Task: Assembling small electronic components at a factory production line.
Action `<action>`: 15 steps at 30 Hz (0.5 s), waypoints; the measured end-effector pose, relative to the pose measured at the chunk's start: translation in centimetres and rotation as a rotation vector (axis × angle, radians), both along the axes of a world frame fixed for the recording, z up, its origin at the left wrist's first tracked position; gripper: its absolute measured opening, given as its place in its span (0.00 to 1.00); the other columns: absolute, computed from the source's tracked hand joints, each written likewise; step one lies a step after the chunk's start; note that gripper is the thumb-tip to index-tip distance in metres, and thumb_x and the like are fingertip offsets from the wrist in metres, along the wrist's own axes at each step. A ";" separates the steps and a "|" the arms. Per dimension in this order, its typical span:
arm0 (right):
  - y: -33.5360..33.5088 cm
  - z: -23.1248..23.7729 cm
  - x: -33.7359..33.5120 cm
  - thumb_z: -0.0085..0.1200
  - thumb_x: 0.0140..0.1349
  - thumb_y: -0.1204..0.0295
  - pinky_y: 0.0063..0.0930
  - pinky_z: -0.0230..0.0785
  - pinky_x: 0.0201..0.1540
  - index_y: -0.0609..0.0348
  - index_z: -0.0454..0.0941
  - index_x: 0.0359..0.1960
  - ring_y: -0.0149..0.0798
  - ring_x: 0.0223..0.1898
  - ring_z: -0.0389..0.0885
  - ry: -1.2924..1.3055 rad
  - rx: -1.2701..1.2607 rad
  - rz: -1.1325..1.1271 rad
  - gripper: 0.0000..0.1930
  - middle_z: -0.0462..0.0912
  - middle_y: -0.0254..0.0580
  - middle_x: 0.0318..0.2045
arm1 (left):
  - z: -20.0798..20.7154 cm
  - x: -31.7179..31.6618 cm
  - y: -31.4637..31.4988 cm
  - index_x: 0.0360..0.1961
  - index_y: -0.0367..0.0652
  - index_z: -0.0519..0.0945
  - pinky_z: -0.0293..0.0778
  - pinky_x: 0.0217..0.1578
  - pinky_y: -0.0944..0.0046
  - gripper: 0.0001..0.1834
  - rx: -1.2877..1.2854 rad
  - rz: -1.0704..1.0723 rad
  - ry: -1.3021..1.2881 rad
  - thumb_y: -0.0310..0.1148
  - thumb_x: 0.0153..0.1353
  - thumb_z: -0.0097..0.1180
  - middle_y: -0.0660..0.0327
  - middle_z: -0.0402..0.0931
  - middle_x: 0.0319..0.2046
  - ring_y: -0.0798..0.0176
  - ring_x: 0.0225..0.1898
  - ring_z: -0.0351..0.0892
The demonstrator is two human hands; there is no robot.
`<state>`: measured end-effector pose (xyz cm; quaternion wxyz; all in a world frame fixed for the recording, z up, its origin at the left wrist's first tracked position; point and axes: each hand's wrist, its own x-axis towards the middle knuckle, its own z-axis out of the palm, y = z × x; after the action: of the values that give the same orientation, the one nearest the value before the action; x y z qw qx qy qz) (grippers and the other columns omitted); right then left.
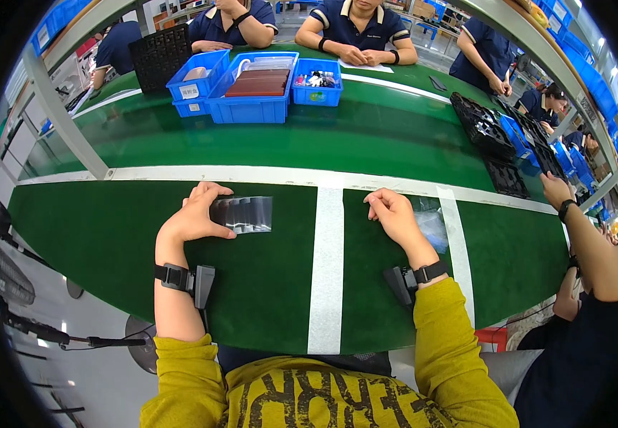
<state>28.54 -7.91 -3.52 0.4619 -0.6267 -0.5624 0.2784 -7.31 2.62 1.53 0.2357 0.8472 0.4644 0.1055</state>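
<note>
My left hand (196,214) is spread open at the left end of a row of dark, glossy film pieces (246,215) lying on the green table. Its thumb reaches the lower left corner, and the forefinger lies by the upper edge. Across the white strip, my right hand (392,216) hovers with thumb and forefinger pinched. Whatever is between those fingertips, if anything, is too small to make out. Beside this hand, partly behind the wrist, lie clear plastic bags (432,227). Both wrists wear black straps with small dark devices.
White strips (327,271) divide the green tabletop. Beyond a white rail (223,173) stand blue bins (248,110), one holding brown sheets, and black trays (482,127). A co-worker's arm (594,235) reaches in from the right. Other people sit across the table. Fans stand at left.
</note>
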 end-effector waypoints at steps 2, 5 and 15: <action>0.1 0.1 -0.2 0.47 0.60 0.71 0.19 0.64 0.25 0.63 0.76 0.31 0.25 0.21 0.72 0.014 0.002 0.008 0.08 0.76 0.34 0.18 | -0.3 -0.6 0.3 0.49 0.52 0.71 0.56 0.56 0.57 0.41 -0.017 -0.008 -0.017 0.38 0.25 0.70 0.62 0.64 0.48 0.56 0.55 0.60; 0.0 0.2 -0.2 0.47 0.60 0.71 0.19 0.64 0.25 0.63 0.76 0.31 0.25 0.21 0.72 0.007 0.003 -0.006 0.08 0.76 0.34 0.17 | -0.3 -0.2 0.4 0.49 0.52 0.71 0.56 0.56 0.57 0.39 -0.050 0.001 0.006 0.37 0.27 0.69 0.62 0.63 0.48 0.57 0.55 0.61; 0.0 0.3 -0.2 0.47 0.60 0.72 0.20 0.64 0.25 0.64 0.75 0.30 0.25 0.20 0.72 -0.001 0.006 0.000 0.08 0.76 0.34 0.17 | 0.1 0.0 -0.1 0.47 0.48 0.70 0.57 0.53 0.59 0.39 -0.007 -0.001 0.040 0.36 0.26 0.68 0.62 0.63 0.46 0.57 0.54 0.61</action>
<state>28.32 -7.90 -3.25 0.4633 -0.6257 -0.5634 0.2764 -7.33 2.53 1.60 0.2293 0.8485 0.4691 0.0867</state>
